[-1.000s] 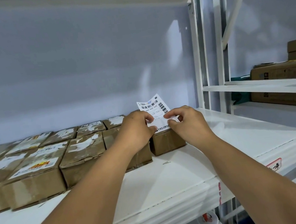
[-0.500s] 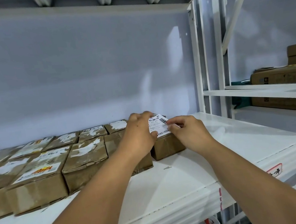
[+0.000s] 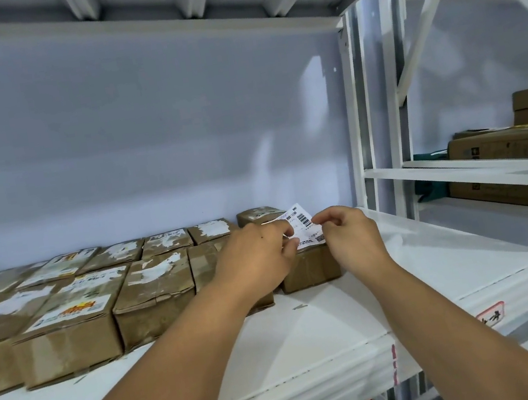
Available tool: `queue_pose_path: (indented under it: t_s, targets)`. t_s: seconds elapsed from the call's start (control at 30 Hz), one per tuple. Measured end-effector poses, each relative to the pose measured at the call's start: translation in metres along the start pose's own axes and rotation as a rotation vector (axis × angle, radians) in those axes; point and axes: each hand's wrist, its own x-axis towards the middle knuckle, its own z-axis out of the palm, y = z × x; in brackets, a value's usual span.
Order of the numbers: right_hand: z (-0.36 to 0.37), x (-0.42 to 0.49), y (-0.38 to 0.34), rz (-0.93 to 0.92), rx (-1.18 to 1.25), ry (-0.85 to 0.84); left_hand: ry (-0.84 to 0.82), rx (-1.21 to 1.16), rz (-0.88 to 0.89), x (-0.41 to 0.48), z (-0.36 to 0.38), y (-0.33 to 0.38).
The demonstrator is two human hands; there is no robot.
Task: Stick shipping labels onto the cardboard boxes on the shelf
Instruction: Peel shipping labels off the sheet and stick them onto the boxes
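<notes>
Both hands clamped on the label (image 3: pixel 304 228): L hand (image 3: pixel 257 259) pinches its left edge w/ thumb & curled fingers, R hand (image 3: pixel 350 238) pinches the right edge btwn thumb & forefinger, other fingers loosely curled. Shelf (image 3: pixel 327 334): white metal, rigid, should take pressing fine. Boxes (image 3: pixel 152 285) sit in two rows along it. They're brown cardboard, scuffed, w/ torn label scraps on top; prob light, may slide if shoved. End box (image 3: pixel 310 266), at the right end of the front row, sits right under the hands. The label is thin paper, floppy, prob sticky underneath, creases easily, so hold by edges only. Its near edge lies at the box top, far end tilted up, not flat yet.
</notes>
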Motion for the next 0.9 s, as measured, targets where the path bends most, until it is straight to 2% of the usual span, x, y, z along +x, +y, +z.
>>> queue_pose_path:
  t_s: [0.23,0.53,0.6,0.73,0.9]
  targets:
    - [-0.002,0.002,0.000,0.054,0.032,0.013,-0.053,0.068,0.073,0.000,0.001,-0.002]
    - [0.001,0.004,0.005,0.088,0.009,-0.057,-0.062,0.054,0.085,-0.001,0.000,-0.002]
    - [0.001,0.006,0.007,0.135,0.079,-0.068,-0.057,0.054,0.084,-0.001,-0.001,-0.003]
    - [-0.001,0.014,0.010,0.298,0.395,-0.108,-0.077,0.064,0.128,0.000,-0.003,-0.005]
    - [-0.004,0.022,0.014,0.351,0.453,-0.198,-0.087,0.066,0.190,0.000,-0.004,-0.008]
